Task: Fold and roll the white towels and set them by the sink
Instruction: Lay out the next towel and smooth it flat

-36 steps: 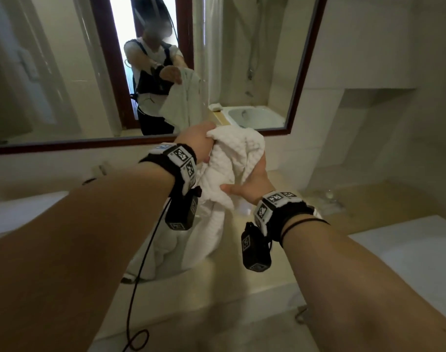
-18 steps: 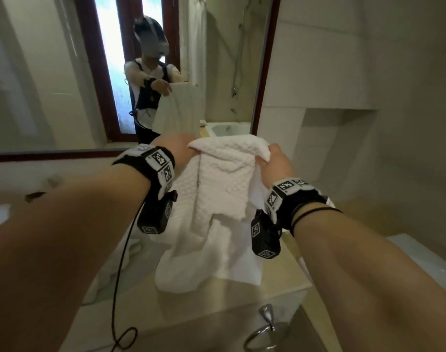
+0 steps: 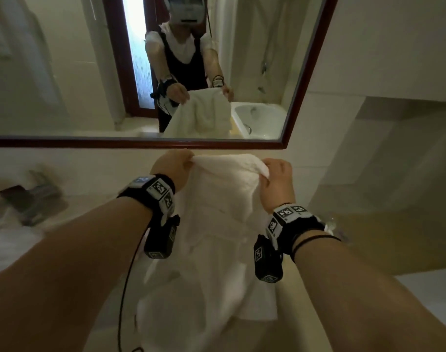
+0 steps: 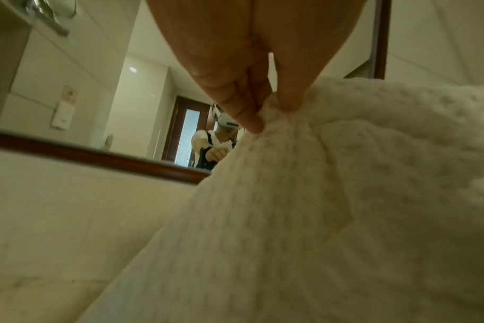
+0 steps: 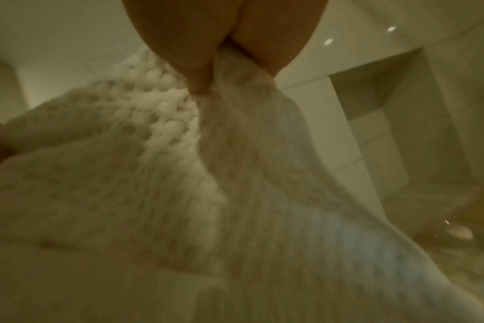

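Your left hand [image 3: 172, 165] and right hand [image 3: 277, 182] each pinch a top corner of the white waffle-weave towel [image 3: 216, 224] just below the dark wood-framed mirror [image 3: 288, 142], seen from the head. Its long axis hangs straight down from both hands to the beige counter [image 3: 288, 283], so neither hand is nearer; the fold turns on that level top edge.

From the left wrist, your fingers [image 4: 246, 118] and thumb close on bunched cloth beneath the mirror frame.

From the right wrist, blurred, thumb and fingers [image 5: 198, 85] clamp the towel's other corner; it falls away below.
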Action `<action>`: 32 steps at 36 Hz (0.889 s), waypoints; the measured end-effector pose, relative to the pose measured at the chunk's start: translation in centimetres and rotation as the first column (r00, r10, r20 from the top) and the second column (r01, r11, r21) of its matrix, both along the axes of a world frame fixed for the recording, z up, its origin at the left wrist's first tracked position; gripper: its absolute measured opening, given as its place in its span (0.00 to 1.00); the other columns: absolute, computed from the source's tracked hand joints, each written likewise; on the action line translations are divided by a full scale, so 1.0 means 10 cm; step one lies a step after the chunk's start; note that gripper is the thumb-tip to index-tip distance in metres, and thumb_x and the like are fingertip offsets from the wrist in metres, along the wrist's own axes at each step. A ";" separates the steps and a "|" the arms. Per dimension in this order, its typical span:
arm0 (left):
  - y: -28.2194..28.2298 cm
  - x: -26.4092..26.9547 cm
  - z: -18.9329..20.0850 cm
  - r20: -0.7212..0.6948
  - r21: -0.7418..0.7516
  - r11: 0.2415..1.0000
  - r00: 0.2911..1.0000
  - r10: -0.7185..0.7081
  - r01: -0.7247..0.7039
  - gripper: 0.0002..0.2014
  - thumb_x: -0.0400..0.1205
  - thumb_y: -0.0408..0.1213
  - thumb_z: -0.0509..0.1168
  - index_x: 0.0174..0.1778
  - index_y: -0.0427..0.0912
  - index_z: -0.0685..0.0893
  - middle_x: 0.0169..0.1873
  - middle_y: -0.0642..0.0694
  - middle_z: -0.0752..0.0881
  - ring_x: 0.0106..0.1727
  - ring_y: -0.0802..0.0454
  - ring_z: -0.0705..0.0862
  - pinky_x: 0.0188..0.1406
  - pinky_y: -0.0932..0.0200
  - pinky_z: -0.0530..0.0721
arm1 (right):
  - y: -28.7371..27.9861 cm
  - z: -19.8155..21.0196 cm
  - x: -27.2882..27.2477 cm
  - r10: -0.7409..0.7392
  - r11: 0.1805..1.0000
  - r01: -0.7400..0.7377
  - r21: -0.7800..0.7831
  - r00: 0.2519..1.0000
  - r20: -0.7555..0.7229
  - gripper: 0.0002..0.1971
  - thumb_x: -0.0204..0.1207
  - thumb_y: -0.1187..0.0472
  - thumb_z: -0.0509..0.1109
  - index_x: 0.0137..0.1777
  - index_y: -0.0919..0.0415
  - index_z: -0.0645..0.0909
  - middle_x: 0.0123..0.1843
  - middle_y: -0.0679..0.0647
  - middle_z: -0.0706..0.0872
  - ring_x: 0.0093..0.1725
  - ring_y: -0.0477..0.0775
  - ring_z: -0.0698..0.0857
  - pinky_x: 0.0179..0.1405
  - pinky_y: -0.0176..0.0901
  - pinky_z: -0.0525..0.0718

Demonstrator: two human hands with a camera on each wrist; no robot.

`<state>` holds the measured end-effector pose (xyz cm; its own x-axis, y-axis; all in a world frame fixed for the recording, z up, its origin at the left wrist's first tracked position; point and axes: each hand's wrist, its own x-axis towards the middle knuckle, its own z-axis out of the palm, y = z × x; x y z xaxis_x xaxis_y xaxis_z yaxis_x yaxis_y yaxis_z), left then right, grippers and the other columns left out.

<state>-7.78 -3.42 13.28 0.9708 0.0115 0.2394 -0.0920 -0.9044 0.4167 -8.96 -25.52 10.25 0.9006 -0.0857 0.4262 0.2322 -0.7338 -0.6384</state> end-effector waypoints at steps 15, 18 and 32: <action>0.01 0.65 -1.49 -0.777 0.344 0.873 0.627 0.057 0.346 0.41 0.78 0.53 0.67 0.83 0.48 0.53 0.80 0.43 0.57 0.80 0.41 0.59 0.79 0.49 0.62 | 0.00 -1.26 0.59 -0.081 0.786 -0.519 -0.335 0.451 -0.889 0.43 0.76 0.47 0.70 0.84 0.49 0.47 0.85 0.55 0.50 0.83 0.61 0.50 0.81 0.54 0.55; -0.01 0.66 -1.66 -0.761 0.358 0.869 0.646 0.060 0.341 0.47 0.75 0.54 0.70 0.82 0.52 0.48 0.80 0.44 0.55 0.80 0.40 0.57 0.78 0.48 0.62 | 0.05 -1.48 0.58 -0.100 0.704 -0.584 -0.404 0.482 -0.871 0.48 0.70 0.43 0.74 0.83 0.48 0.47 0.83 0.56 0.55 0.81 0.64 0.57 0.79 0.59 0.62; -0.36 0.18 -1.83 -0.752 0.461 0.797 0.649 0.116 0.391 0.31 0.79 0.57 0.62 0.78 0.57 0.64 0.78 0.50 0.65 0.80 0.44 0.61 0.77 0.46 0.65 | -0.25 -1.64 0.27 -0.107 0.650 -0.612 -0.450 0.513 -0.852 0.26 0.81 0.53 0.61 0.78 0.51 0.63 0.79 0.60 0.61 0.76 0.67 0.66 0.76 0.60 0.66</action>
<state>-6.00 -7.00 -5.02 0.7910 -0.0198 -0.6115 -0.1413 -0.9784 -0.1510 -6.23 -27.97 -6.14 0.7709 0.1691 -0.6141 0.1846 -0.9820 -0.0386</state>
